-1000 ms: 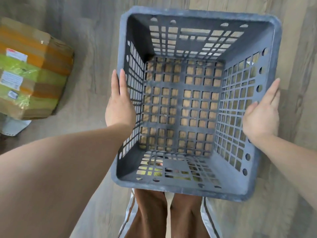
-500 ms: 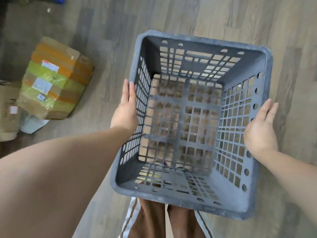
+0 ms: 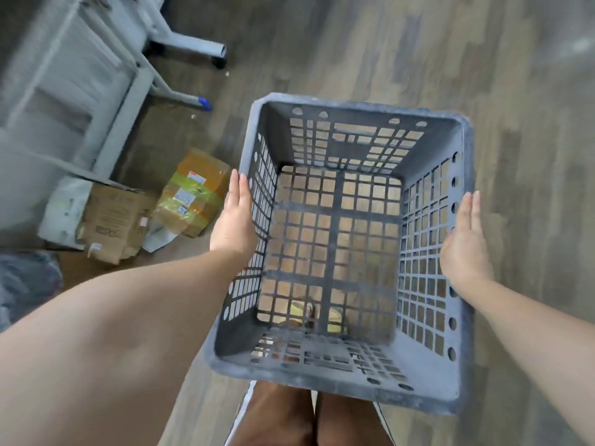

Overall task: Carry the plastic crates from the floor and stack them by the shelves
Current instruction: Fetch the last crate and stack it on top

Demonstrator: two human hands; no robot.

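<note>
An empty grey plastic crate (image 3: 360, 107) with lattice walls and floor hangs in front of me, held off the wooden floor. My left hand (image 3: 234, 220) presses flat against the outside of its left wall, fingers straight. My right hand (image 3: 463, 243) presses flat against the outside of its right wall. Through the lattice bottom I see the floor and a foot. The shelves are not clearly in view.
A taped cardboard parcel (image 3: 193, 191) with yellow-green and orange bands lies on the floor to the left. Beside it sits a torn brown box (image 3: 112, 220). A white metal frame with wheeled legs (image 3: 180, 43) stands at the upper left. Wooden floor spreads ahead and right.
The crate has risen and moved with me away from the parcel, which now looks smaller and farther left. The white frame and torn box have come into view.
</note>
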